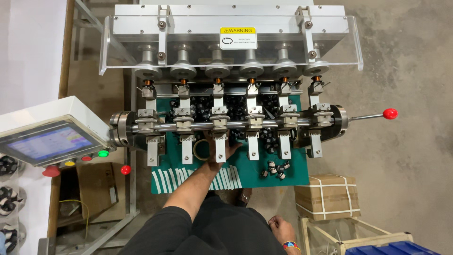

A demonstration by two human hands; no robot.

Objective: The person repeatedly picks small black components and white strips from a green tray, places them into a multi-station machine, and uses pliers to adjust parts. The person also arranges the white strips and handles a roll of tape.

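Right hand (281, 228): hung by my hip w/ a multicolour wristband, fingers loosely curled, held nothing.
Left hand (221, 153): reached under the steel winding stations, palm on the green work mat (292, 175); fingers hidden by fixtures, grip couldn't be told.
Tape ring (202, 149): pale roll lay just beside that hand.
Doing it well: I judged keeping the wrist low, clear of the clamps, was best.
Count: 6 spindles, 6 clamp blocks, 1 red-knobbed lever (390, 113), approx. 5 small black coil parts (275, 170).
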